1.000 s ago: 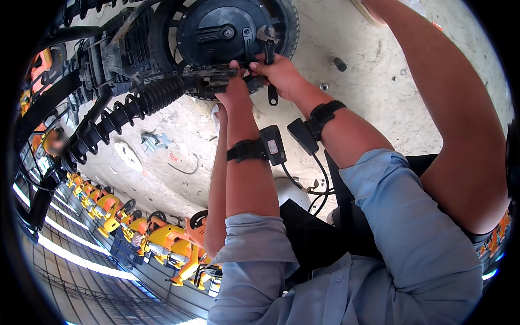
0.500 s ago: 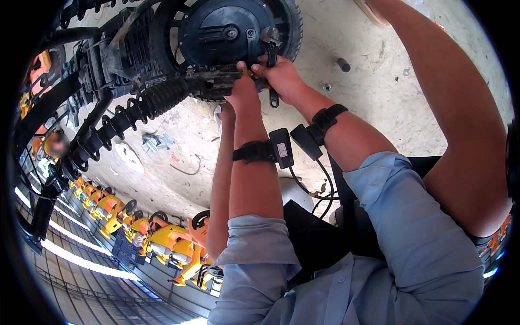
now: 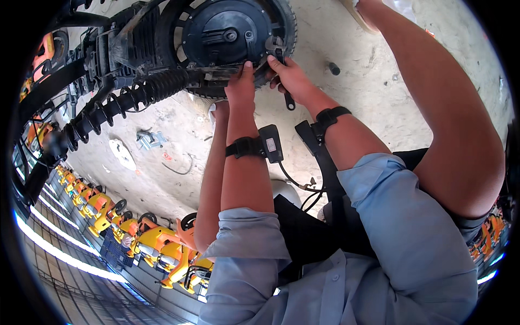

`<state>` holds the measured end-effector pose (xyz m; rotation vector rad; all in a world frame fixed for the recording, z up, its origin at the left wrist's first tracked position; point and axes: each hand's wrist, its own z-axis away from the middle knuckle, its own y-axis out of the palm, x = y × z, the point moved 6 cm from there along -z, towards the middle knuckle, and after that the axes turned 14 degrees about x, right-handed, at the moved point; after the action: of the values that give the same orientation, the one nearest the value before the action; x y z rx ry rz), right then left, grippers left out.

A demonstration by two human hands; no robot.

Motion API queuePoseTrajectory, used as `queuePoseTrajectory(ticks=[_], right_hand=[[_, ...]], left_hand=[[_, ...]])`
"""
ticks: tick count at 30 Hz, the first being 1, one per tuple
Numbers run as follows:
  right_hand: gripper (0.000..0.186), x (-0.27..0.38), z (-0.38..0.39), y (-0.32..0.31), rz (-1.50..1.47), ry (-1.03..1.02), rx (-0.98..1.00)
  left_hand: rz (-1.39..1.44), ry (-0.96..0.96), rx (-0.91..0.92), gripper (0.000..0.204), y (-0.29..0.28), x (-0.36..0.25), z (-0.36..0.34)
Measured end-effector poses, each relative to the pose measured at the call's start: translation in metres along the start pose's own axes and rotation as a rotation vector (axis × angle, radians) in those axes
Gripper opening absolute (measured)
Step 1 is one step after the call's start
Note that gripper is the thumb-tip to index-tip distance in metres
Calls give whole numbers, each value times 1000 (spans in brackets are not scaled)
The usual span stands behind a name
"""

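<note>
A black wheel hub (image 3: 225, 32) with a tyre (image 3: 291, 32) stands at the top, a threaded-looking axle end at its middle. My right hand (image 3: 295, 81) is closed round the handle of an adjustable wrench (image 3: 275, 43), whose jaws lie over the wheel's right side and whose handle end points down. At the lower edge of the wheel, my left hand (image 3: 240, 85) has its thumb up and its fingers curled in beside the dark frame arm (image 3: 214, 77). What those fingers hold, if anything, is hidden.
A coil-spring shock absorber (image 3: 127, 101) runs left from the wheel. On the floor lie a short black cylinder (image 3: 334, 69), a grey-blue metal tool (image 3: 150, 139), a white piece (image 3: 123, 154) and a thin cable (image 3: 181, 168). Yellow and orange vehicles (image 3: 157, 244) stand in a row lower left.
My right hand has moved away from my left, and the wrench has swung so its lower end sits further right. My left hand has drawn slightly down. The whole view has shifted a little.
</note>
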<state>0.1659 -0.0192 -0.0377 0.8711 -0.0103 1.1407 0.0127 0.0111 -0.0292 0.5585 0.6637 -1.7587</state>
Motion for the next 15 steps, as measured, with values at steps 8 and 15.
queuePoseTrajectory(ticks=[8, 15], right_hand=[[35, 3, 22, -30, 388, 179, 57], [36, 17, 6, -39, 532, 366, 327]], left_hand=[[411, 134, 57, 33, 20, 8, -3], [480, 136, 84, 36, 18, 2, 3]])
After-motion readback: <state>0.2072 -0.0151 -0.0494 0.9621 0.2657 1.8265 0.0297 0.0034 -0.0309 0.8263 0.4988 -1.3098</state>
